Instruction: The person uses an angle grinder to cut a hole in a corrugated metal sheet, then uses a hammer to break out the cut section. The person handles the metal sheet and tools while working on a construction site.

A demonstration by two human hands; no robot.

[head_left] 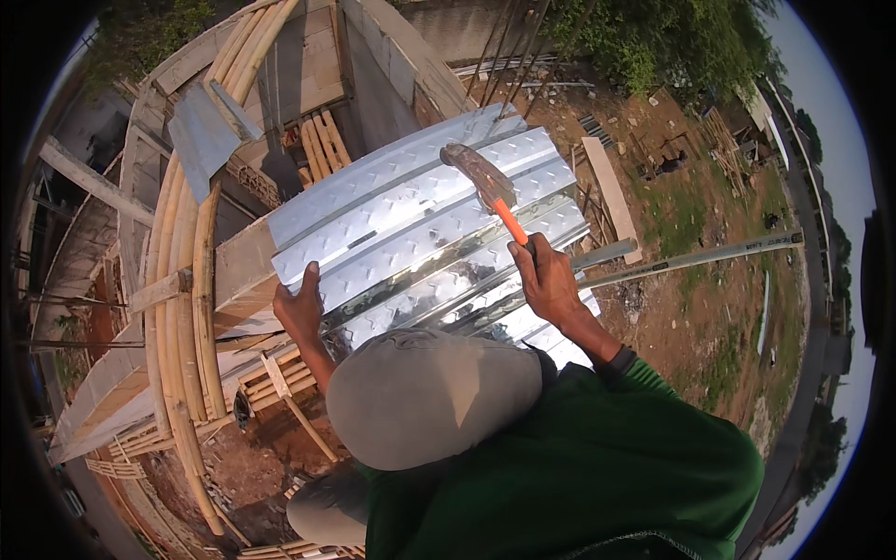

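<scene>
My right hand (553,286) is closed around the orange handle of a hammer (507,220). The tool's worn brown head lies over a stack of shiny ribbed metal sheets (392,266), and whether it touches them I cannot tell. At the left end of the stack, my left hand (301,310) grips the edge of a metal sheet, one finger lying along its top. The rest of its fingers are partly hidden under the edge. My grey-trousered knee (429,397) covers the near part of the sheets.
Bundled bamboo poles (177,299) run along the left, with a bent metal offcut (201,140) over them. Concrete walls (383,61) stand behind. A long metal channel (700,261) sticks out rightward, high above dirt ground (653,140). A plank (611,196) leans beyond the sheets.
</scene>
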